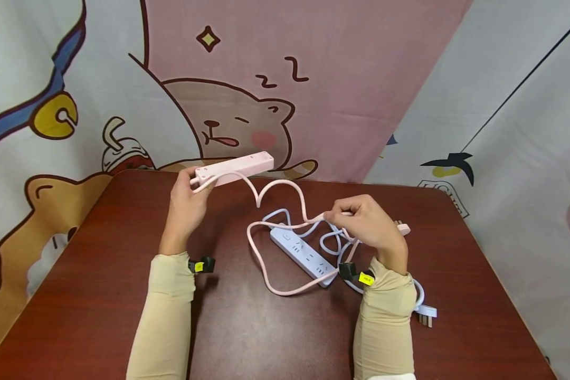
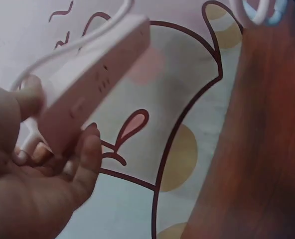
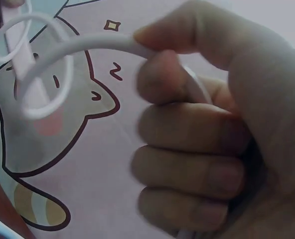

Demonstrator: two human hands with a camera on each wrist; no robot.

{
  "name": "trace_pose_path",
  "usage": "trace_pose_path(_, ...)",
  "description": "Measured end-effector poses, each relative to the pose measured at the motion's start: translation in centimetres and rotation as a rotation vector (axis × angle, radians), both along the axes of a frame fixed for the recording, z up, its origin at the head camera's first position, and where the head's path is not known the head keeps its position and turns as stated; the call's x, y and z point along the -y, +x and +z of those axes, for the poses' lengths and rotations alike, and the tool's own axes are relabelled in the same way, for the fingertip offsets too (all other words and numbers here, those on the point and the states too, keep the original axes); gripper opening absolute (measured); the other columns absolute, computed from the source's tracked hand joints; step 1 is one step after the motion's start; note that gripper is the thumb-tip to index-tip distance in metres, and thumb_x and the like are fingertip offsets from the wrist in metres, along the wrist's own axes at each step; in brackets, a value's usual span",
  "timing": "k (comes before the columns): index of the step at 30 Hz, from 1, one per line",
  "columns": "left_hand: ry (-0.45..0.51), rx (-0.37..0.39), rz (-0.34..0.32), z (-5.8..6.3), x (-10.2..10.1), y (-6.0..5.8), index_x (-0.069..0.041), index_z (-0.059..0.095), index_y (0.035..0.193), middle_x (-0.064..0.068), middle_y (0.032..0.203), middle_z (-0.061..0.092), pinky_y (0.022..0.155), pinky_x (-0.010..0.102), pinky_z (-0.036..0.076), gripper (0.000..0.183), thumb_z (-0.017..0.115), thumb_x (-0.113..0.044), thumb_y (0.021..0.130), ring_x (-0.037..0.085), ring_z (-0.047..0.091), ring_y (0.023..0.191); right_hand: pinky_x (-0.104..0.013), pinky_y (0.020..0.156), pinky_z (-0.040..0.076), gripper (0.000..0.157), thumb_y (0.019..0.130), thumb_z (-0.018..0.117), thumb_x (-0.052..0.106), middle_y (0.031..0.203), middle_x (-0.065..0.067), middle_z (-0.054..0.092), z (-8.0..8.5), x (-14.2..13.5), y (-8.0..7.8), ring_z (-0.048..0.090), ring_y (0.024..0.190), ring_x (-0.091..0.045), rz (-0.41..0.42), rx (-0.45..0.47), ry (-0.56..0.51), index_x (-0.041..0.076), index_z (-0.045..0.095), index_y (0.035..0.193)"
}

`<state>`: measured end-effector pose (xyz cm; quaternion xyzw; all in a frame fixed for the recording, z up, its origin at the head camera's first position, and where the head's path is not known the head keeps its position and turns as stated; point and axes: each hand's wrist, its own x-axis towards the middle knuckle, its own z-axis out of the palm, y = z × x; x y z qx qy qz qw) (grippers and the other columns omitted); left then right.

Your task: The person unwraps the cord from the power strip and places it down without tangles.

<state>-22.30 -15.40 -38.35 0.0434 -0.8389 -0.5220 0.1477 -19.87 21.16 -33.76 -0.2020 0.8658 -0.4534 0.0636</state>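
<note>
My left hand [image 1: 188, 199] grips one end of a pink power strip [image 1: 237, 168] and holds it up above the back left of the table. The strip's pink cord [image 1: 280, 182] runs from that end in loose curves to my right hand [image 1: 368, 224]. Thumb and curled fingers of the right hand pinch the cord, plain in the right wrist view [image 3: 102, 42]. Beyond that hand the cord's pink plug [image 1: 403, 229] sticks out to the right. Below lies a pale blue power strip [image 1: 304, 255] on the table, and a loop of pink cord hangs across it.
The blue cord [image 1: 330, 243] lies tangled beside its strip and passes behind the right wrist. Its blue plug [image 1: 426, 310] rests on the table to the right, prongs toward the front. A patterned cloth [image 1: 361, 79] hangs behind the brown table [image 1: 266, 338].
</note>
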Motion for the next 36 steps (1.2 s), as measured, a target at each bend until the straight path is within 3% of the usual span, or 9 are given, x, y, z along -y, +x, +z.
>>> trace_pose_path(5, -0.048, 0.037, -0.002, -1.1, 0.3, -0.5, 0.005, 0.043, 0.141, 0.024, 0.130, 0.055, 0.096, 0.039, 0.042, 0.053, 0.062, -0.026, 0.102, 0.029, 0.053, 0.113, -0.024, 0.052, 0.030, 0.032, 0.092, 0.067, 0.018, 0.060, 0.009, 0.042, 0.1, 1.1, 0.3, 0.038, 0.056, -0.006, 0.110, 0.064, 0.138, 0.017, 0.061, 0.061)
trace_pose_path(11, -0.071, 0.067, 0.008, -2.4, 0.8, -1.0, 0.010, 0.042, 0.138, 0.027, 0.128, 0.052, 0.097, 0.042, 0.040, 0.051, 0.060, -0.023, 0.103, 0.032, 0.049, 0.111, -0.022, 0.051, 0.033, 0.030, 0.090, 0.065, 0.021, 0.056, 0.014, 0.045, -0.4, 4.4, 0.5, 0.038, 0.051, -0.002, 0.321, 0.042, 0.324, 0.021, 0.065, 0.060)
trace_pose_path(15, -0.096, 0.079, 0.028, -3.3, 0.9, -1.3, 0.012, 0.043, 0.135, 0.029, 0.128, 0.049, 0.099, 0.044, 0.039, 0.048, 0.060, -0.019, 0.103, 0.034, 0.048, 0.112, -0.020, 0.051, 0.031, 0.033, 0.089, 0.066, 0.025, 0.056, 0.016, 0.045, -1.2, 6.5, 0.6, 0.036, 0.052, -0.001, 0.405, 0.061, 0.412, 0.020, 0.063, 0.057)
trace_pose_path(22, -0.120, 0.140, 0.035, -4.5, 1.2, -1.6, 0.012, 0.042, 0.136, 0.030, 0.131, 0.049, 0.106, 0.048, 0.037, 0.049, 0.059, -0.019, 0.103, 0.036, 0.048, 0.117, -0.019, 0.050, 0.029, 0.026, 0.084, 0.066, 0.022, 0.051, 0.018, 0.046, -2.1, 8.5, 0.7, 0.037, 0.053, -0.001, 0.439, 0.093, 0.521, 0.013, 0.072, 0.061)
trace_pose_path(29, -0.210, 0.281, 0.008, -4.7, 1.9, -1.3, 0.009, 0.037, 0.144, 0.033, 0.140, 0.048, 0.115, 0.055, 0.034, 0.058, 0.060, -0.024, 0.102, 0.046, 0.046, 0.133, -0.021, 0.051, 0.031, 0.022, 0.083, 0.070, 0.020, 0.048, 0.017, 0.047, -2.7, 9.8, 1.1, 0.040, 0.053, -0.003, 0.428, 0.155, 0.586, 0.014, 0.076, 0.063)
trace_pose_path(36, -0.280, 0.417, 0.018, -4.8, 2.1, -1.1, 0.008, 0.036, 0.148, 0.036, 0.145, 0.041, 0.117, 0.057, 0.032, 0.069, 0.068, -0.026, 0.097, 0.051, 0.041, 0.136, -0.021, 0.051, 0.037, 0.018, 0.082, 0.076, 0.021, 0.050, 0.010, 0.057, -3.0, 10.7, 1.6, 0.052, 0.052, -0.004, 0.402, 0.213, 0.652, 0.013, 0.078, 0.066)
